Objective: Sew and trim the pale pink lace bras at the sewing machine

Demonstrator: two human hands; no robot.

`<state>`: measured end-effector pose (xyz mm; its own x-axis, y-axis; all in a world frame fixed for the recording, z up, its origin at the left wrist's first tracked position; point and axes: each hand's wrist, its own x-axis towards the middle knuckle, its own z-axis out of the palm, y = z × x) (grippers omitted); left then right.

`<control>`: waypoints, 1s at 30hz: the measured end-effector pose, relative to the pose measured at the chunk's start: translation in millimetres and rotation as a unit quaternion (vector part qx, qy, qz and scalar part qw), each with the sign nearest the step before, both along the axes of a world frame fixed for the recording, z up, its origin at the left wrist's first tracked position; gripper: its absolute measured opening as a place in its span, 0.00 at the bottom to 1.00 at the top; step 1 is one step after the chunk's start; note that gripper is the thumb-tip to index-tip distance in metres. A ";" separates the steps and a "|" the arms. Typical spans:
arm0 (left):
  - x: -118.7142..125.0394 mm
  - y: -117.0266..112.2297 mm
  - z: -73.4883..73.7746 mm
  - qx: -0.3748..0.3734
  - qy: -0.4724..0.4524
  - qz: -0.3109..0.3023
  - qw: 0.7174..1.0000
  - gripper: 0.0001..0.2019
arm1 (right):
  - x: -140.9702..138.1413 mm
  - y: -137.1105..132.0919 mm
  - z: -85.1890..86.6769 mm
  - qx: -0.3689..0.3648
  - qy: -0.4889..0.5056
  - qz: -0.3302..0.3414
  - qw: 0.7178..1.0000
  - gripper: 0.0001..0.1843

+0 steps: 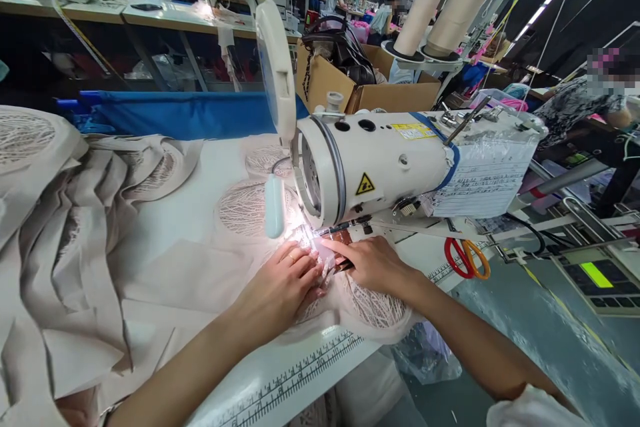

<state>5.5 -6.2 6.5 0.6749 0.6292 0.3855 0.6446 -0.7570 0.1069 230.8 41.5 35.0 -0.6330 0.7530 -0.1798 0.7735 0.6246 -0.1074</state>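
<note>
Under the lit needle area of a white sewing machine (380,160) lies beige fabric with lace-patterned cup panels (375,303). My left hand (290,277) rests palm down on the fabric, its fingers stretched and slightly bent beside the needle area. From the other side, my right hand (375,263) reaches in with its index finger extended on the cloth. The other right fingers curl around a small dark tool (344,266), mostly hidden, whose kind I cannot make out. The needle and presser foot are lost in glare and behind my fingers.
Layered beige pieces (65,247) cover the table's left side. A pale blue lamp (273,207) hangs by the machine head. Red-and-orange-handled scissors (467,258) lie at right, near a control panel (600,277). Behind stand a cardboard box (370,97) and thread cones (417,20); people sit farther back.
</note>
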 end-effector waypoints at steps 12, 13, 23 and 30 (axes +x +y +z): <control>-2.3 -2.6 -0.2 -0.006 0.008 0.026 1.000 0.20 | -7.8 7.1 -4.2 0.014 0.017 0.012 1.000 0.32; -3.2 -2.5 -1.3 -0.005 0.008 0.029 1.000 0.20 | -7.2 7.6 -5.8 0.007 0.024 0.013 1.000 0.32; -6.1 0.4 -6.5 0.011 0.016 0.052 0.998 0.21 | -1.0 17.6 -25.6 -0.027 0.078 0.032 0.996 0.34; -7.7 -1.0 -8.7 0.002 0.022 0.067 0.998 0.20 | 0.6 20.7 -29.4 -0.024 0.090 0.039 0.995 0.33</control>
<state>-2.2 -7.1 -2.2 0.6019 0.7132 0.3593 0.7436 -0.6646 0.0735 231.3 62.2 5.6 -0.7146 0.6933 -0.0929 0.6882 0.6730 -0.2711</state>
